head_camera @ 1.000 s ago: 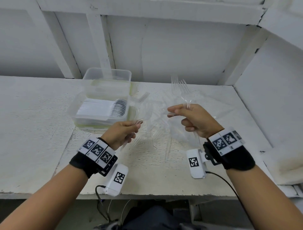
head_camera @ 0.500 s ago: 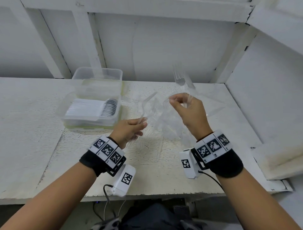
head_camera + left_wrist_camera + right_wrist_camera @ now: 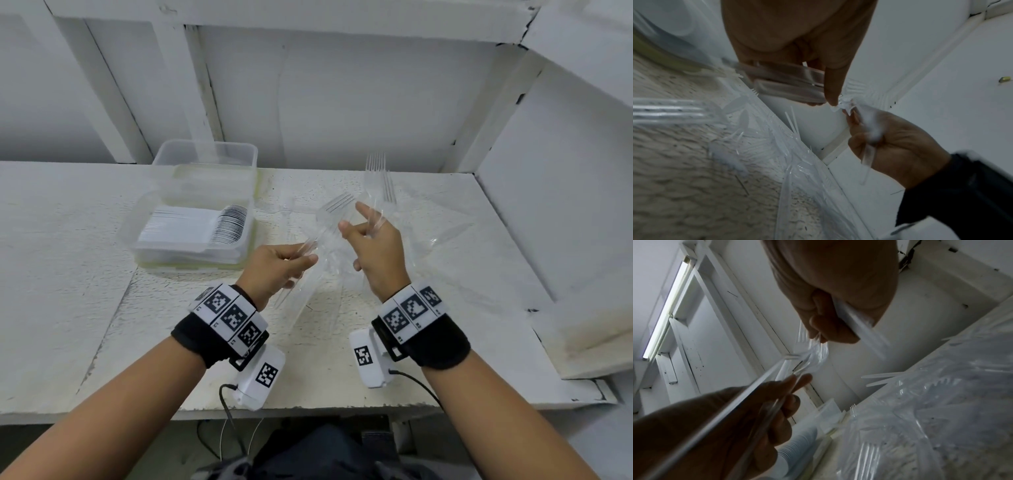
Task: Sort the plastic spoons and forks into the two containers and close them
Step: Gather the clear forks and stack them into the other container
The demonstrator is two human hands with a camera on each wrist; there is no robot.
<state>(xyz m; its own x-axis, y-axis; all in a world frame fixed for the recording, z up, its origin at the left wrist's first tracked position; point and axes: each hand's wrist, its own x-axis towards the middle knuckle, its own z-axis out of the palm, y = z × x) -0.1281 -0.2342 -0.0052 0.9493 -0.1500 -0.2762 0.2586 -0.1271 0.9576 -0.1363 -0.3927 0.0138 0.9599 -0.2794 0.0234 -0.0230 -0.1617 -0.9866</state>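
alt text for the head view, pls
Two hands hold clear plastic forks above a white table: left hand, right hand. A container of stacked spoons sits left, loose clear cutlery lies beyond.

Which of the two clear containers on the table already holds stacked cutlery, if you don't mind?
The nearer container; white cutlery fills it, while the farther container behind looks empty.

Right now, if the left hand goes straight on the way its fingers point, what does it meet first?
Most likely the right hand, which holds forks just ahead of the left hand. Depth is unclear, so it might pass beside it.
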